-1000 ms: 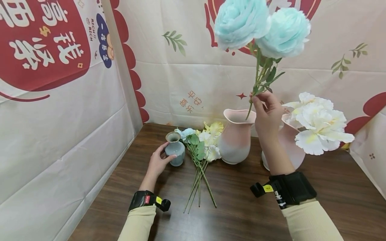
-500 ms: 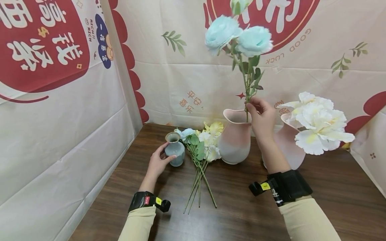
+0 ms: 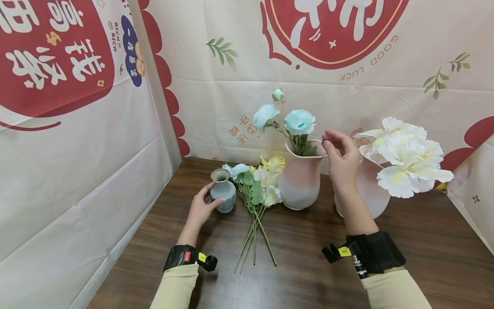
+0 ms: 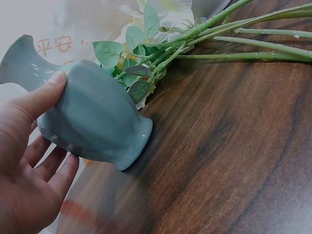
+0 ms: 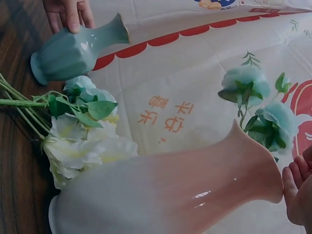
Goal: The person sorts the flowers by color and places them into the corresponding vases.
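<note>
On the left, my left hand (image 3: 200, 206) holds a small blue-grey vase (image 3: 227, 195) that stands upright on the table. In the left wrist view the thumb lies on the near side of the vase (image 4: 97, 114) and the fingers reach behind it. Light-blue artificial flowers (image 3: 299, 122) on a leafy stem stand in a pink-and-white vase (image 3: 299, 184), leaning left. Beside that vase's rim is my right hand (image 3: 341, 156), with loosely bent fingers and nothing in them. The right wrist view shows its fingers (image 5: 292, 180) close to the rim.
Several loose flower stems (image 3: 254, 236) with white, yellow and blue blooms lie on the dark wooden table (image 3: 301, 266) between the two vases. A second pink vase (image 3: 372, 189) with large white flowers (image 3: 413, 154) stands at the right, partly behind my right forearm. Printed cloth (image 3: 216, 107) hangs behind.
The blue flowers have come down into the middle vase, and my right hand has let go of their stem. My left hand stays on the small vase.
</note>
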The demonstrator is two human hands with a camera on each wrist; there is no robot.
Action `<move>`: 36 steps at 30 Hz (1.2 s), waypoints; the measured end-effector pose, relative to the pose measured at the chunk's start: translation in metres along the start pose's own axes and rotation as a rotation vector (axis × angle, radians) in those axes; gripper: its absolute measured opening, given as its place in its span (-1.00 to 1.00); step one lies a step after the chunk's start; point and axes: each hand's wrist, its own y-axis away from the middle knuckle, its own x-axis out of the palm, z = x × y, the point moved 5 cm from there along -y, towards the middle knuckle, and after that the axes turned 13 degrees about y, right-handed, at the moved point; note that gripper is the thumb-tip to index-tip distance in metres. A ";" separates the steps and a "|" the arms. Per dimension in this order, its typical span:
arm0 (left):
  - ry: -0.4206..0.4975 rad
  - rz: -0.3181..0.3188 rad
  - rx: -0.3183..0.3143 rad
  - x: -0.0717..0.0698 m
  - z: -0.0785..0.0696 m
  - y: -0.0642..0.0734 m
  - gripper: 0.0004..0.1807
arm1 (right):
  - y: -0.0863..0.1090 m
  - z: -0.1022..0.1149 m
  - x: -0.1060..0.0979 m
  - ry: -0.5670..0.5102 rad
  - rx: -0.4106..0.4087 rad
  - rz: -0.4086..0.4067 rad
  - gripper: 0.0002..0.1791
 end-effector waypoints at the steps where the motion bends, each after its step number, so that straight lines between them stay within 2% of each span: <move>1: 0.002 -0.002 0.000 0.000 0.000 0.000 -0.27 | 0.002 0.000 0.000 -0.019 0.003 0.003 -0.72; 3: -0.003 -0.001 0.008 0.000 0.000 0.000 -0.27 | 0.006 0.000 0.000 -0.055 0.002 0.011 -0.73; 12: -0.007 -0.007 0.018 -0.002 0.001 0.000 -0.27 | 0.034 0.008 0.014 -0.057 -0.059 0.067 -0.75; 15: 0.009 0.007 0.006 0.001 -0.010 0.005 -0.26 | 0.045 0.007 0.023 -0.057 -0.063 0.105 -0.75; 19: 0.017 0.011 -0.002 0.001 -0.010 0.003 -0.26 | 0.058 0.004 0.034 -0.030 -0.067 0.145 -0.75; 21: 0.011 0.004 0.010 0.001 -0.001 -0.001 -0.26 | 0.063 0.003 0.038 -0.020 -0.073 0.161 -0.76; 24: 0.002 -0.004 0.022 0.000 0.001 -0.001 -0.27 | 0.070 0.000 0.046 -0.018 -0.075 0.194 -0.75; 31: 0.012 -0.005 0.009 0.000 0.001 -0.001 -0.27 | 0.086 -0.012 0.064 -0.033 -0.048 0.280 -0.74; 36: 0.013 -0.005 0.006 -0.001 0.001 -0.002 -0.28 | 0.097 -0.026 0.077 0.035 -0.007 0.349 -0.75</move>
